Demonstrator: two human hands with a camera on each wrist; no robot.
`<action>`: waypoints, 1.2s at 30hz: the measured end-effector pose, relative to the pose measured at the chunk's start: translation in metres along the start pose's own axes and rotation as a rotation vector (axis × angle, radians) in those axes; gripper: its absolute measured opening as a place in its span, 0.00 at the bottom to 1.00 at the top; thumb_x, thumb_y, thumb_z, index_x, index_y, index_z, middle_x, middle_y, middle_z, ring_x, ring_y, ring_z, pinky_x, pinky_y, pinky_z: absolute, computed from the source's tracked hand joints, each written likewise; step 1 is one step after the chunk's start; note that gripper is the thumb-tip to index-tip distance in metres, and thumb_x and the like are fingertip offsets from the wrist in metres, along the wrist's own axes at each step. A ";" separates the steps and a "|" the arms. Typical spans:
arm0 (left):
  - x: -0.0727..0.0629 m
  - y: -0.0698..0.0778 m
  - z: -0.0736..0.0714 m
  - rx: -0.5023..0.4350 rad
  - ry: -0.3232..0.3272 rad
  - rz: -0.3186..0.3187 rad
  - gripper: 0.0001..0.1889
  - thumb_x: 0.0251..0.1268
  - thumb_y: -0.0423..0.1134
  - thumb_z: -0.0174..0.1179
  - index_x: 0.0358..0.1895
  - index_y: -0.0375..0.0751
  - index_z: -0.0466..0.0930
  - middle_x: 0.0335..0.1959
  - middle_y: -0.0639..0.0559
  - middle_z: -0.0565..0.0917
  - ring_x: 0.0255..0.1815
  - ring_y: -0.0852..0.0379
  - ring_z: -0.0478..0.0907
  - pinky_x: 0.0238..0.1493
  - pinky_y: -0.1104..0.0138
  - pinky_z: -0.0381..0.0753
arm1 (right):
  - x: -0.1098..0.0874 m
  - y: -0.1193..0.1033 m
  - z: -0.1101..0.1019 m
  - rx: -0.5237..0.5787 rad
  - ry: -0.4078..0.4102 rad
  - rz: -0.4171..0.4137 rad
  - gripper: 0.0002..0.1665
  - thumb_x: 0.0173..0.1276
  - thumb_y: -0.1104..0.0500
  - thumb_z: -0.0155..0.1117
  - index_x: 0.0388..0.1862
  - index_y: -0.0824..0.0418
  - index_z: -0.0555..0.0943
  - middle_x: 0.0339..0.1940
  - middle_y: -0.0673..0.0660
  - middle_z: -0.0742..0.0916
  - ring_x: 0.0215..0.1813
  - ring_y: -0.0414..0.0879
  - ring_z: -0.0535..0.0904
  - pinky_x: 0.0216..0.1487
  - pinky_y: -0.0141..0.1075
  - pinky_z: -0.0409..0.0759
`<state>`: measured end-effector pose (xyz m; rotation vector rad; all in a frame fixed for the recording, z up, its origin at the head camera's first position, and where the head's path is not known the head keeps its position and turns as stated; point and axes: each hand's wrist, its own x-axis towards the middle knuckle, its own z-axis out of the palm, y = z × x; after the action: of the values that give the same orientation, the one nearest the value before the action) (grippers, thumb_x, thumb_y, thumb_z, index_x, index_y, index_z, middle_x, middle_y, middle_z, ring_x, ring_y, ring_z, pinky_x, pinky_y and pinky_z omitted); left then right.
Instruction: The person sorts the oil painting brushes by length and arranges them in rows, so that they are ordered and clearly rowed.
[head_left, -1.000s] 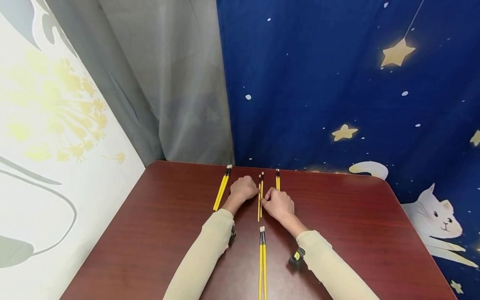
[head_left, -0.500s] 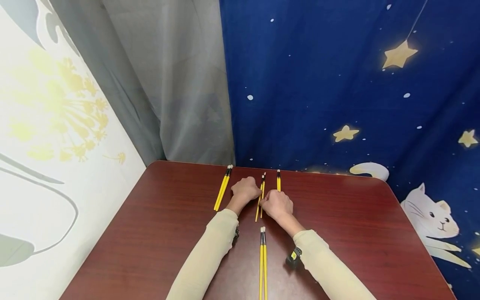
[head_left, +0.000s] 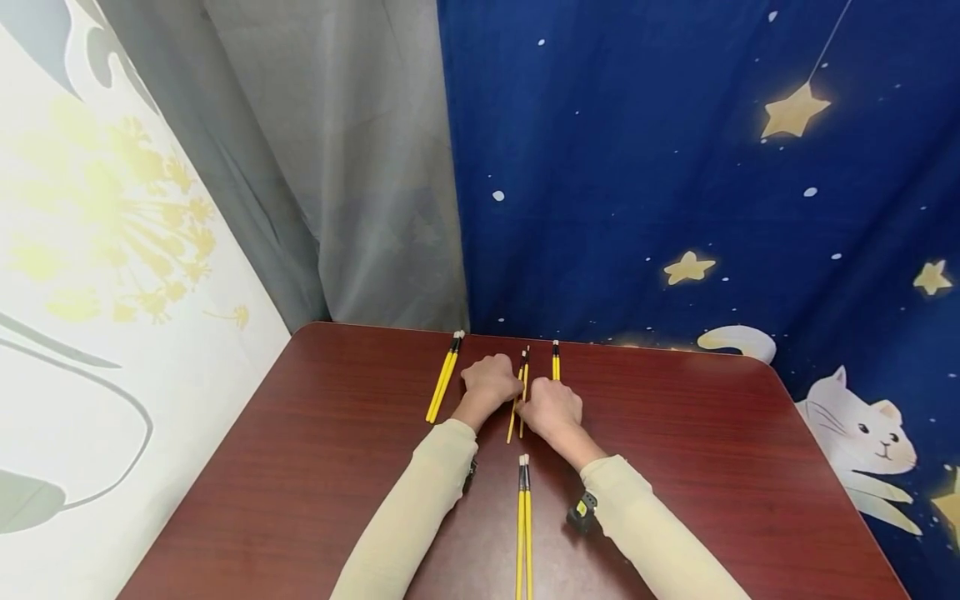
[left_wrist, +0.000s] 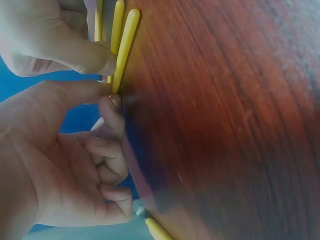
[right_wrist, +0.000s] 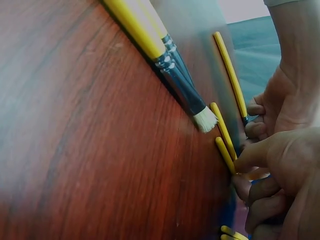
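Two yellow-handled paintbrushes lie between the hands at the table's far middle: a left paintbrush (head_left: pixel 510 429) with its near end slanted left, and a right paintbrush (head_left: pixel 522 423) beside it. My left hand (head_left: pixel 491 379) pinches between thumb and index finger at the brushes, its other fingers curled, as the left wrist view shows. Just nearer and to the right, my right hand (head_left: pixel 553 408) pinches the handles with thumb and index finger. In the right wrist view the two handle ends (right_wrist: pixel 226 156) stick out from the fingertips. Which fingers hold which brush is partly hidden.
One brush pair (head_left: pixel 444 375) lies left of the left hand, another (head_left: pixel 556 365) behind the right hand, partly covered. A third pair (head_left: pixel 523 525) lies nearer, between the forearms, bristles pointing away. The dark red table (head_left: pixel 315 483) ends at a curtain (head_left: pixel 600 208).
The left brush's near end has swung left, so the two handles now spread apart. The right hand has shifted slightly left; the left hand moved slightly right. The other pairs stayed put.
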<state>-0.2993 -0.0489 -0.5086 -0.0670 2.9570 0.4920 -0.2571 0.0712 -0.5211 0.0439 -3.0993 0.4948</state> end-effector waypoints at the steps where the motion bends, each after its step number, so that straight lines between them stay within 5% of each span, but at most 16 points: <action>1: 0.001 0.000 0.001 0.007 0.001 0.000 0.12 0.64 0.51 0.67 0.33 0.47 0.85 0.35 0.47 0.87 0.37 0.45 0.82 0.57 0.40 0.80 | 0.000 0.000 0.000 0.002 -0.002 0.003 0.19 0.62 0.49 0.71 0.18 0.54 0.78 0.21 0.56 0.82 0.25 0.54 0.78 0.28 0.50 0.76; 16: 0.003 0.006 -0.001 -0.011 0.012 0.029 0.20 0.66 0.58 0.68 0.23 0.48 0.81 0.24 0.50 0.81 0.32 0.48 0.80 0.52 0.45 0.82 | 0.008 0.007 -0.003 0.030 -0.006 0.030 0.20 0.59 0.45 0.72 0.16 0.54 0.79 0.22 0.56 0.83 0.26 0.53 0.79 0.27 0.47 0.76; 25: 0.009 0.005 -0.012 -0.035 0.029 0.022 0.19 0.65 0.57 0.68 0.24 0.48 0.83 0.26 0.49 0.84 0.29 0.49 0.80 0.38 0.54 0.83 | 0.014 0.017 -0.010 0.084 0.022 0.045 0.25 0.60 0.42 0.74 0.10 0.52 0.79 0.18 0.54 0.83 0.25 0.52 0.80 0.25 0.45 0.76; 36: 0.020 0.014 -0.012 -0.028 0.000 0.008 0.18 0.66 0.58 0.68 0.28 0.48 0.85 0.30 0.50 0.86 0.31 0.49 0.82 0.45 0.53 0.84 | 0.023 0.030 -0.019 0.116 0.012 0.081 0.24 0.60 0.42 0.74 0.11 0.51 0.79 0.18 0.53 0.84 0.26 0.52 0.81 0.25 0.44 0.75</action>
<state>-0.3217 -0.0401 -0.4963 -0.0589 2.9520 0.5346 -0.2811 0.1048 -0.5122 -0.0843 -3.0673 0.6740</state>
